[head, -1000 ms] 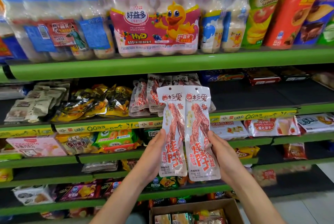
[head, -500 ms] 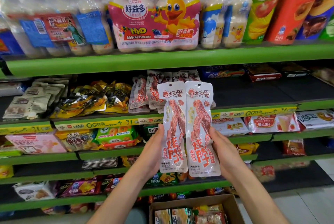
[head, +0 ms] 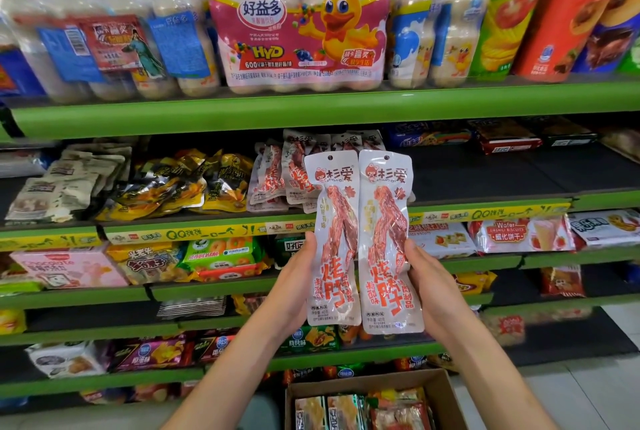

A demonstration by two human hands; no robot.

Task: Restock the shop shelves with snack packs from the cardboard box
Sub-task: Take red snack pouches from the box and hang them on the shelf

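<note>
Head view: my left hand (head: 298, 285) grips one snack pack (head: 333, 239) and my right hand (head: 433, 285) grips a second (head: 388, 242), the two upright and touching, in front of the green shelf edge (head: 194, 232). Bare shelf (head: 485, 173) lies right of the matching packs (head: 277, 173). The cardboard box (head: 446, 395) sits near, below.

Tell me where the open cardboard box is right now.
In the head view, the open brown cardboard box sits at bottom centre, on the floor below the green shelves, between the person's forearms.
</note>
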